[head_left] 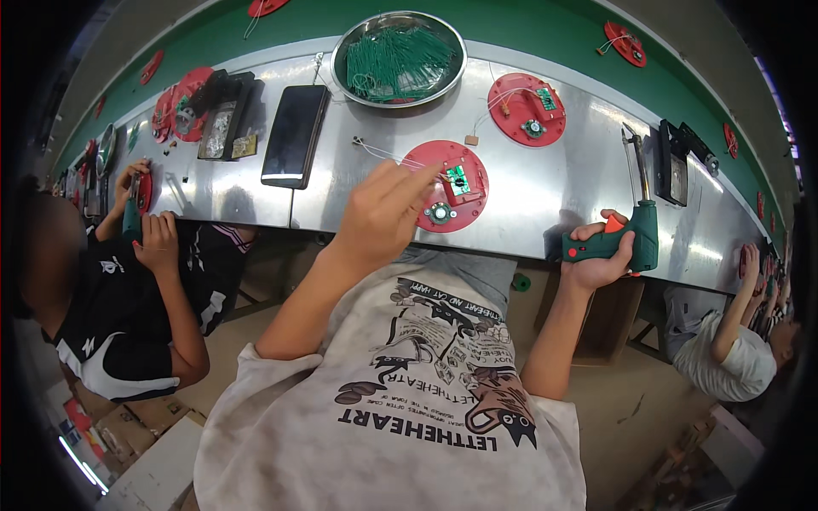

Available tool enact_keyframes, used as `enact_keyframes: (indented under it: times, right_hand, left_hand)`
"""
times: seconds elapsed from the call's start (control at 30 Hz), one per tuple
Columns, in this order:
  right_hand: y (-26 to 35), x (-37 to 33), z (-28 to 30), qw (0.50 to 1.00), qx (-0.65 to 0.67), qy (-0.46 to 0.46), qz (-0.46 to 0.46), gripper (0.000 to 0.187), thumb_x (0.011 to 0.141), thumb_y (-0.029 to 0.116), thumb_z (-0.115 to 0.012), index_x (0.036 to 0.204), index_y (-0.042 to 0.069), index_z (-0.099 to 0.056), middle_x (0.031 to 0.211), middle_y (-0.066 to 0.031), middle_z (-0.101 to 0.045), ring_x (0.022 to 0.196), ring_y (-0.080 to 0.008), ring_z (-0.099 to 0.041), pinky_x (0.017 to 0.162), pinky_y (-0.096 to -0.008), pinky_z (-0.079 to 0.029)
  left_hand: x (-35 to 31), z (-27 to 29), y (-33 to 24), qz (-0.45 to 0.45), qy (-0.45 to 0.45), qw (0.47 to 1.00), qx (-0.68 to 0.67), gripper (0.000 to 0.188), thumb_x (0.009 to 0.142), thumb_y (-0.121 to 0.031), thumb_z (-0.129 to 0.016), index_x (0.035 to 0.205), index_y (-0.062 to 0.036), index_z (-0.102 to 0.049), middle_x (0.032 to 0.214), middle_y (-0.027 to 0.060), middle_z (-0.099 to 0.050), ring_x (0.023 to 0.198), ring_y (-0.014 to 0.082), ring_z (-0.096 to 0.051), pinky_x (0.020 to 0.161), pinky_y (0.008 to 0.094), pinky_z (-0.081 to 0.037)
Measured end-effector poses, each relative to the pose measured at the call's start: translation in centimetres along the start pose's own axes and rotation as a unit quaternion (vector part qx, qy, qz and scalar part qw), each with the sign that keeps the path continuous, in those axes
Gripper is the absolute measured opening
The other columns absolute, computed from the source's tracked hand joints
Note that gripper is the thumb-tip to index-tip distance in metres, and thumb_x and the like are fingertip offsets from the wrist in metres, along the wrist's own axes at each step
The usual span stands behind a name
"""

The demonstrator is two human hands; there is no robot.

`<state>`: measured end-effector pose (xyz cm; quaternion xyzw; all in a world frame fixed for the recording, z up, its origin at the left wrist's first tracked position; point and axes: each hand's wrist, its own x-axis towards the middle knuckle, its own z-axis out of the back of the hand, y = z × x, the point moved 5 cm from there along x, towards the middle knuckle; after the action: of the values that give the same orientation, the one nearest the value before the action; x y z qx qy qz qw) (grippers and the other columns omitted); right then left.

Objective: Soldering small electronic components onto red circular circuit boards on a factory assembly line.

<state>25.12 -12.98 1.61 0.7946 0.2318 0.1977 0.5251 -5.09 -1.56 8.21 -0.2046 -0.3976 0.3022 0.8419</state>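
My left hand [375, 213] reaches over a red plastic disc [473, 209] on the metal bench. Its thumb and index finger pinch at the left edge of a small green circuit board [458, 180], where thin wire ends show. A pair of thin white wires [383, 152] runs out leftward from under that hand. A round metal-rimmed part [439, 213] sits on the disc below the board. In my right hand [596, 266] is a dark green soldering gun [635, 243] with a red trigger, its tip pointing up and away from the disc.
A steel bowl [464, 64] of green wires stands behind the disc, with a dark phone [295, 136] to its left. Another red disc [511, 128] with a board lies far right. Black stands [673, 166] [243, 98] flank the spot. Co-workers sit at left and right; a green belt [528, 34] runs behind.
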Motion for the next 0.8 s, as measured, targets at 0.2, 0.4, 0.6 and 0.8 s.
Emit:
enact_keyframes:
  times: [0.2, 0.4, 0.6, 0.8]
  right_hand:
    - [-0.4, -0.7, 1.0, 0.995, -0.022, 0.099, 0.014, 0.051, 0.102, 0.043, -0.042, 0.113, -0.005, -0.055, 0.067, -0.0135, -0.059, 0.05, -0.02, -0.054, 0.05, -0.0325, -0.048]
    - [1.4, -5.6, -0.5, 0.943, -0.144, 0.298, 0.011, 0.062, 0.092, 0.04, -0.068, 0.125, -0.012, -0.057, 0.107, -0.024, -0.064, 0.055, -0.0206, -0.062, 0.044, -0.0276, -0.043]
    - [1.0, -7.2, -0.2, 0.923, -0.171, 0.338, -0.066, 0.05, 0.081, 0.019, -0.078, 0.118, -0.011, -0.064, 0.092, -0.0122, -0.069, 0.064, -0.0165, -0.065, 0.059, -0.0269, -0.05]
    - [1.2, -7.5, -0.4, 0.907, -0.217, 0.357, -0.054, 0.045, 0.079, 0.014, -0.077, 0.113, -0.012, -0.065, 0.082, -0.0091, -0.066, 0.062, -0.0151, -0.064, 0.061, -0.0276, -0.051]
  left_hand:
    - [-1.6, -2.4, 1.2, 0.048, -0.038, 0.998, -0.033, 0.018, 0.083, 0.003, -0.069, 0.101, -0.0001, -0.068, 0.085, 0.0118, -0.066, 0.073, 0.032, -0.06, 0.067, 0.0421, -0.05]
    - [-2.5, -3.2, 1.8, 0.013, -0.096, 0.995, 0.038, 0.014, 0.076, 0.0, -0.074, 0.087, -0.0027, -0.066, 0.079, 0.0095, -0.065, 0.069, 0.0297, -0.06, 0.06, 0.0392, -0.049]
    - [-2.9, -4.1, 2.3, -0.008, -0.106, 0.991, 0.075, 0.015, 0.074, 0.0, -0.074, 0.087, -0.0029, -0.066, 0.077, 0.0079, -0.064, 0.068, 0.0271, -0.06, 0.058, 0.0373, -0.05]
    - [-3.1, -4.3, 2.4, -0.029, -0.115, 0.989, 0.088, 0.016, 0.073, 0.0, -0.075, 0.086, -0.0035, -0.067, 0.076, 0.006, -0.064, 0.066, 0.0243, -0.06, 0.057, 0.0346, -0.049]
